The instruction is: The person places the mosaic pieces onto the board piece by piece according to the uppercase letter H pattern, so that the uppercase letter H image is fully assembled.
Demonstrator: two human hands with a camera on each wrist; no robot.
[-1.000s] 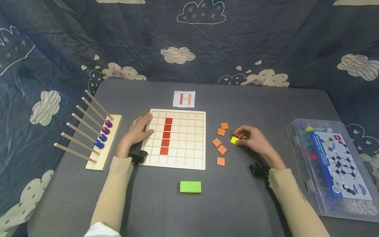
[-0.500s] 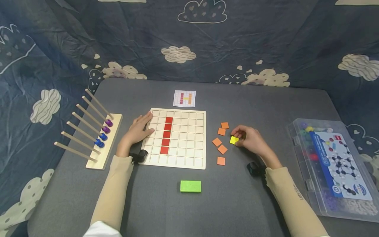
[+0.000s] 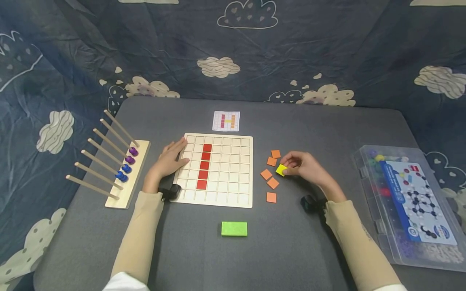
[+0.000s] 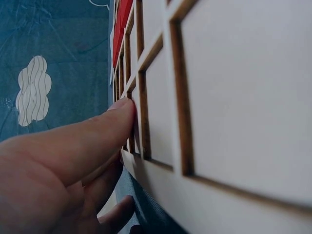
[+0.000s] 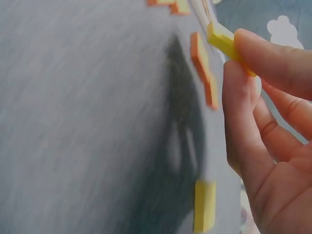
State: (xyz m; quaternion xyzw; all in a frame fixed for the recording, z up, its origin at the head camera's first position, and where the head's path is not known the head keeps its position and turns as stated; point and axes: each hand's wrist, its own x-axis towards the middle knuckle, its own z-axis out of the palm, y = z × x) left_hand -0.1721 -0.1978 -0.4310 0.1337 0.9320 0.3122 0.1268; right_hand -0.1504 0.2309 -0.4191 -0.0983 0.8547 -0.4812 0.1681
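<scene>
1. The fingers [image 5: 273, 61] of the right hand [image 3: 306, 166] are set in a narrow pinch, and a yellow tile [image 3: 280, 169] is held at their tips, above the table [image 3: 269, 254].
2. Orange tiles [image 3: 266, 174] are strewn just beside those fingertips, between them and the grid board [image 3: 233, 178]; a second yellow tile [image 5: 205, 207] is seen nearer the wrist.
3. The board's rim is touched by the left hand [image 3: 168, 160], its fingers loosely extended.
4. The held tile's free edge is pointed boardward from the fingertips; its square face is tilted.
</scene>
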